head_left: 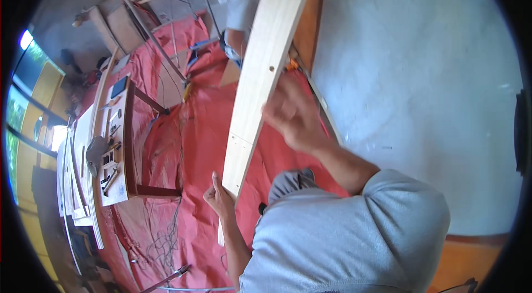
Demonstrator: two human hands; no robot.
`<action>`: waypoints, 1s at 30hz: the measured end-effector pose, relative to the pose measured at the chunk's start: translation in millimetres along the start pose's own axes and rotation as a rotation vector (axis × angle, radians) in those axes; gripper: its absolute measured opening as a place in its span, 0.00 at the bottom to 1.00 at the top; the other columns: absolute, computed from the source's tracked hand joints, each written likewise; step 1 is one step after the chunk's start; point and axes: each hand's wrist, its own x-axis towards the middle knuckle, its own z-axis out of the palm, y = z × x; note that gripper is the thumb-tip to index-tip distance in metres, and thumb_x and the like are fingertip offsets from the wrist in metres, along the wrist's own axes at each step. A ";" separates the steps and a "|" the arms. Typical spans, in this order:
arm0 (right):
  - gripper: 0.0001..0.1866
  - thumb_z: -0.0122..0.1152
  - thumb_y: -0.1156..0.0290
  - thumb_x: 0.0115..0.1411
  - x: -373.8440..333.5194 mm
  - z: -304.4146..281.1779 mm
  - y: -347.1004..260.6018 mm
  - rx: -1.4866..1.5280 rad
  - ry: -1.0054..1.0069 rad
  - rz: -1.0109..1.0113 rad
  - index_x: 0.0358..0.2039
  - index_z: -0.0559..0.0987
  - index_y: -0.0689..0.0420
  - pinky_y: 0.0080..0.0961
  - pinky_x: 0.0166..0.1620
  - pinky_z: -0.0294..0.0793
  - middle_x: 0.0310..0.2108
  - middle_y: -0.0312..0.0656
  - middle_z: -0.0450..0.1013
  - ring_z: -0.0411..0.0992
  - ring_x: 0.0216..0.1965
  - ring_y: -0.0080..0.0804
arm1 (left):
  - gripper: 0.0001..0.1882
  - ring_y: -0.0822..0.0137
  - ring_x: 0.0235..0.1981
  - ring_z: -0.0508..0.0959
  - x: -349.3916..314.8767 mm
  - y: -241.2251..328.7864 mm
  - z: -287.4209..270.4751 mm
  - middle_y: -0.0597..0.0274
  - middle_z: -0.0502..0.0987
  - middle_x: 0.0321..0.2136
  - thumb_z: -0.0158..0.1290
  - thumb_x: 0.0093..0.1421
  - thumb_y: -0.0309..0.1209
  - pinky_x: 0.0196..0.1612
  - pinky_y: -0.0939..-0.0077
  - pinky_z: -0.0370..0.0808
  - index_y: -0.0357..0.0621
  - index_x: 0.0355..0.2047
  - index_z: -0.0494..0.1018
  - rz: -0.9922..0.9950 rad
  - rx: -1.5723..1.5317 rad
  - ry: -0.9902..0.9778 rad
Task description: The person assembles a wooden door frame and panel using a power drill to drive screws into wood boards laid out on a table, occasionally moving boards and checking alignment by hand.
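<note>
A long pale wooden board (256, 82) rises steeply from near my waist to the top of the view. One knot shows on its face, and a thin line crosses it lower down. My left hand (220, 200) is closed on the board's lower left edge, thumb pointing up; its other fingers are partly hidden. Close to the board's right edge is my right hand (293, 121), blurred by motion. Its fingers look spread, with nothing seen in them; whether they touch the board I cannot tell.
Red sheeting (208, 127) covers the floor, with tangled cables (166, 240) on it. At left stands a workbench (133, 143) carrying tools. A metal pole (147, 24) slants behind it. Another person (242, 8) is partly hidden beyond the board. A pale wall (421, 82) closes the right side.
</note>
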 end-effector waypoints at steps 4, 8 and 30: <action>0.22 0.54 0.65 0.75 21.6 -12.7 -40.6 -0.262 0.280 -0.128 0.63 0.71 0.65 0.27 0.41 0.85 0.46 0.48 0.81 0.82 0.41 0.32 | 0.38 0.81 0.15 0.49 16.9 -28.1 -35.2 0.78 0.52 0.09 0.58 0.70 0.47 0.23 0.71 0.42 0.49 0.08 0.52 0.008 -0.019 -0.005; 0.28 0.41 0.56 0.77 16.6 -44.0 -80.6 -0.514 0.561 -0.551 0.64 0.64 0.69 0.30 0.27 0.82 0.45 0.59 0.79 0.81 0.24 0.43 | 0.38 0.82 0.16 0.49 36.8 -38.2 -76.7 0.79 0.53 0.10 0.59 0.70 0.45 0.23 0.71 0.42 0.49 0.08 0.53 0.016 0.041 -0.011; 0.70 0.69 0.28 0.48 25.3 65.0 134.9 -0.035 -0.083 0.029 0.73 0.50 0.69 0.40 0.64 0.66 0.66 0.56 0.62 0.66 0.63 0.47 | 0.31 0.81 0.13 0.65 201.1 -52.1 -298.9 0.68 0.64 0.08 0.59 0.68 0.45 0.16 0.71 0.61 0.33 0.14 0.74 -0.139 0.333 -0.284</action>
